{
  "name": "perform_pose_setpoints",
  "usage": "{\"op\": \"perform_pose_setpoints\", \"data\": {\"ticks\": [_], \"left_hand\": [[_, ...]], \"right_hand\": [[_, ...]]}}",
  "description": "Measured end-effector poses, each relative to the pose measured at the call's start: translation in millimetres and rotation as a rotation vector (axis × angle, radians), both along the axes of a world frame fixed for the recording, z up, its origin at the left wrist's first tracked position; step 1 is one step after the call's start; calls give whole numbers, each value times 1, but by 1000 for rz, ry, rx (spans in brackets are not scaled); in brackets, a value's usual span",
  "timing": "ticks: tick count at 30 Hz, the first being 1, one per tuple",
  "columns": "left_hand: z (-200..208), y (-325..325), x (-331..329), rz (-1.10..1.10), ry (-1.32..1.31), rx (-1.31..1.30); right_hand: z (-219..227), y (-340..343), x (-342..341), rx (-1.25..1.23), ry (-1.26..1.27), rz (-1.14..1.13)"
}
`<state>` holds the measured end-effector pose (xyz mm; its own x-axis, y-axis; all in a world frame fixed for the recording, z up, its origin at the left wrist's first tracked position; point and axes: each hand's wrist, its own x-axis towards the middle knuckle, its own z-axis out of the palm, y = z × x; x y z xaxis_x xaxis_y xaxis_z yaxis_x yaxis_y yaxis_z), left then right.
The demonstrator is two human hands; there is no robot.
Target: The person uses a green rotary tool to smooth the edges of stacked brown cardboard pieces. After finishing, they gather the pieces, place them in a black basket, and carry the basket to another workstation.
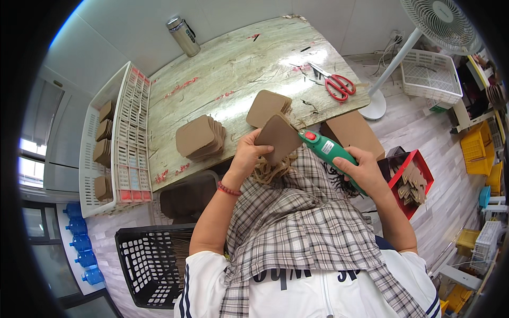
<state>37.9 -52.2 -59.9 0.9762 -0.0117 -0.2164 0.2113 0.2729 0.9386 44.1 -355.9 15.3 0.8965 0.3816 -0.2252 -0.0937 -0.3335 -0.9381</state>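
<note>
My left hand [248, 155] grips a flat brown piece [279, 139] with rounded corners, thumb on its face. In my right hand [362, 170] is a green handheld power tool [324, 148] with a red button. The tool's head is at the piece's upper right edge; whether they touch I cannot tell. Curled tan strips [271, 169] hang in my lap beneath the piece. Just beyond my hands, two stacks of similar brown pieces lie on the table: one stack [197, 137] to the left, another stack [266, 107] partly behind the held piece.
Red-handled scissors [339, 87] and dark scraps lie on the marbled table [222, 69]; a steel flask [184, 37] stands behind. At left, a white crate [132, 132] holds brown stacks above a black crate [143, 265]. Right: a red box [430, 177] of offcuts and a fan [442, 21].
</note>
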Motion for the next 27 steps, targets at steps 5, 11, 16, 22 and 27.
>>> {"op": "perform_pose_setpoints", "data": {"ticks": [5, 11, 16, 22, 27], "left_hand": [[7, -8, -12, -70, 145, -25], [3, 0, -16, -128, 154, 70], [17, 16, -16, -96, -15, 378], [24, 28, -20, 142, -58, 132], [19, 34, -19, 158, -69, -32]], "right_hand": [[-6, 11, -2, 9, 20, -12], [-7, 17, 4, 18, 62, 19], [-5, 10, 5, 48, 134, 60], [-4, 4, 5, 79, 219, 103], [-4, 1, 4, 24, 240, 173]]}}
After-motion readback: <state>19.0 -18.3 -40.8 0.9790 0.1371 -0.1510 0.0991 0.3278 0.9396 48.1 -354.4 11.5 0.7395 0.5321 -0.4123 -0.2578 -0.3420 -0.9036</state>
